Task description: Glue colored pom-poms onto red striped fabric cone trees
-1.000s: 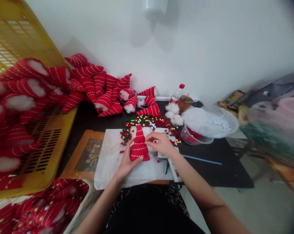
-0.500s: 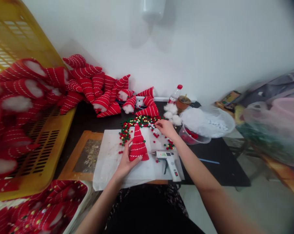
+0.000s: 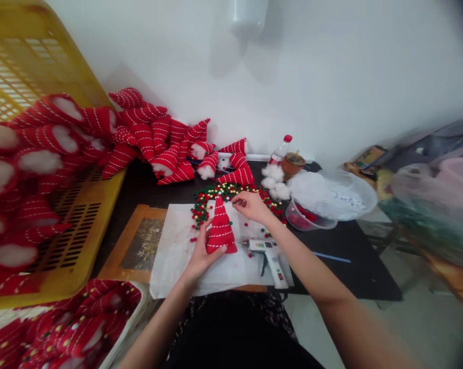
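My left hand (image 3: 201, 259) is wrapped around the lower part of a red cone-shaped fabric piece (image 3: 221, 233) with rows of white stitching, held upright with its tip away from me. A small green pompom (image 3: 230, 223) sits on its right side. Just right of the tip, my right hand (image 3: 251, 206) has thumb and fingers pinched together; what is between them is too small to make out. Beyond both hands lie scattered red, green, yellow and white pompoms (image 3: 204, 197). A white glue gun (image 3: 268, 256) rests on the white paper sheet (image 3: 173, 256), its nozzle toward the cone.
Many red stuffed cones (image 3: 154, 138) are heaped at the left in and beside a yellow crate (image 3: 76, 277). A white bin (image 3: 129, 328) holds pompom-dotted cones. Right of the pompoms stand a bottle (image 3: 280, 151), a brown cup (image 3: 293, 163), cotton balls (image 3: 273, 182) and a plastic tub (image 3: 312, 223).
My right hand has moved left from the pompom pile to beside the cone's tip, fingers pinched. My left hand still holds the cone. The view has shifted slightly.
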The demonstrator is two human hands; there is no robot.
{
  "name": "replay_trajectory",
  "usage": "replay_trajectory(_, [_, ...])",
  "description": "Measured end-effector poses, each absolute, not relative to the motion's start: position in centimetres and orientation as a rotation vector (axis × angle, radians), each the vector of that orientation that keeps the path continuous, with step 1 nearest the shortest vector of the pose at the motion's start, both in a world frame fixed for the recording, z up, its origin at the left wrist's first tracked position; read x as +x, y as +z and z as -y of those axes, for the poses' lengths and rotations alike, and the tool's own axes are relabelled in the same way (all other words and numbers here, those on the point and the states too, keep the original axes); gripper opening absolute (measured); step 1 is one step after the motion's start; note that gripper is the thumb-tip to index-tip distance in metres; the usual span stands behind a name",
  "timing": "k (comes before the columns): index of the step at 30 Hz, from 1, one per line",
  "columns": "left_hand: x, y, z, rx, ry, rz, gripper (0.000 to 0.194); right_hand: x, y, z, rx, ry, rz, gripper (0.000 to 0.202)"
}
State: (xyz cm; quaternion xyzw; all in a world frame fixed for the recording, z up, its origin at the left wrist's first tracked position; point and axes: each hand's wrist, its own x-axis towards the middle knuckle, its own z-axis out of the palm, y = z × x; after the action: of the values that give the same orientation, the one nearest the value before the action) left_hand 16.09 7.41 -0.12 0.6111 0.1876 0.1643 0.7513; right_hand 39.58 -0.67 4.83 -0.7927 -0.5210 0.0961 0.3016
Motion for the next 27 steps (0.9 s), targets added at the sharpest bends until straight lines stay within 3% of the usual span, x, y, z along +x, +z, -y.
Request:
replay_trajectory(8, [16.1,0.1,-7.3,1.410,0.357,-0.416,0.092,35.5,7.3,2.3,-1.598,0.246,1.353,0.006])
replay_trajectory(16, [16.0,-0.2,-7.3,1.483,0.383,-0.400,0.088,35.3,7.9,1.3,-1.633,0.083,1.401,0.008])
replay_trajectory(27, [15.9,-0.4,-7.3,1.513,0.384,-0.384,0.085,35.8,7.6,1.4,-1.724,0.113,1.508,0.012])
